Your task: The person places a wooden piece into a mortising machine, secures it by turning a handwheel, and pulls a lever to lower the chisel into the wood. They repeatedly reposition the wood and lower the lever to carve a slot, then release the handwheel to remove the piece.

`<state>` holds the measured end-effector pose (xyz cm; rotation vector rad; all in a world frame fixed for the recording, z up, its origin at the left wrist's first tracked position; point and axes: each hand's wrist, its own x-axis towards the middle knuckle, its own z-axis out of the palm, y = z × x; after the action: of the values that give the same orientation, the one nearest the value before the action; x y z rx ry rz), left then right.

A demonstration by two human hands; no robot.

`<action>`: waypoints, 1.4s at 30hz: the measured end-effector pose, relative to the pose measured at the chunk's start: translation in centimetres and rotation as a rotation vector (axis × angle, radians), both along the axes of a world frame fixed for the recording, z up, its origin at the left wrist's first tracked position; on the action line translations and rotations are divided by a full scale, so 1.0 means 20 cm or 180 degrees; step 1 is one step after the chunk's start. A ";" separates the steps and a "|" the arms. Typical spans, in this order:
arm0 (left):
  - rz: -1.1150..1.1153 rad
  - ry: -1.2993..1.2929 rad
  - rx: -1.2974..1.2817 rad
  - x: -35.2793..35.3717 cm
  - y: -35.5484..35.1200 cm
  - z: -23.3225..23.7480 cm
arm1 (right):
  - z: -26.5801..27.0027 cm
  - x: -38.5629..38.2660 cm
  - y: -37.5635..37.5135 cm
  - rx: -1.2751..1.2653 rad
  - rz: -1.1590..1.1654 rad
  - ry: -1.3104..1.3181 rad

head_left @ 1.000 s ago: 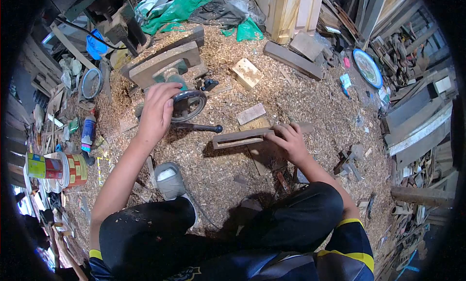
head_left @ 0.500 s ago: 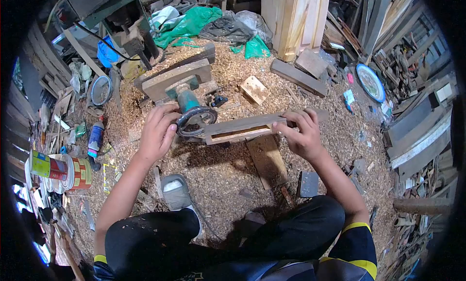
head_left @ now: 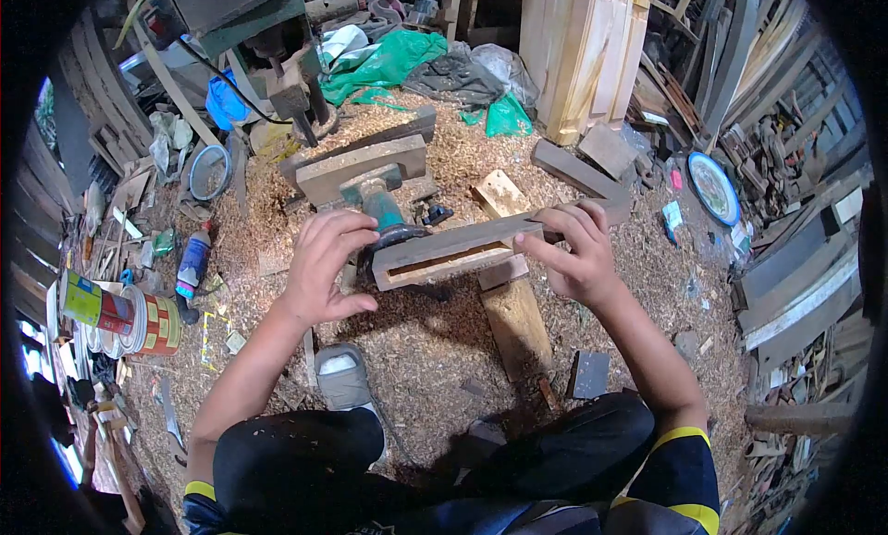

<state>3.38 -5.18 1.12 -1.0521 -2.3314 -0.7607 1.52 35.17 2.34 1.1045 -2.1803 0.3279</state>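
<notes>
Slotted wooden bar (head_left: 444, 245) ran crosswise, right end angled away; the right hand (head_left: 581, 253) gripped it, the left hand (head_left: 322, 269) spread just beside its left end

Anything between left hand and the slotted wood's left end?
Nothing visible between the left hand and the left end of the slotted wood. The handwheel sits behind that end, close to the hand; contact unclear.

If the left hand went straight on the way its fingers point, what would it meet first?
Probably the dark wheel, just past the left hand; the slotted wooden bar is close too, but depth and any contact are unclear from this view.
</notes>
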 end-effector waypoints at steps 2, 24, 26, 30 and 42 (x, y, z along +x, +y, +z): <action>-0.0014 0.0128 -0.0037 -0.01 0.01 0.02 | 0.02 -0.01 0.00 0.0065 0.0009 0.0037; 0.1384 -0.0037 0.0421 -0.08 -0.21 -0.06 | 0.21 -0.40 -0.18 -0.0263 0.0476 -0.0254; 0.1605 -0.0023 0.0206 -0.09 -0.23 -0.08 | 0.20 -0.44 -0.23 -0.0237 0.0342 -0.0131; 0.1955 -0.0073 -0.0025 -0.14 -0.27 -0.12 | 0.18 -0.54 -0.32 -0.0082 0.0206 -0.0005; 0.2277 -0.0248 -0.0261 -0.26 -0.30 -0.17 | 0.07 -0.72 -0.41 -0.0324 -0.0076 -0.0095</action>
<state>-1.76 -11.10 -2.36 -0.1619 -2.5581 -0.4251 -12.87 27.03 3.78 1.0229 -2.1760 0.4423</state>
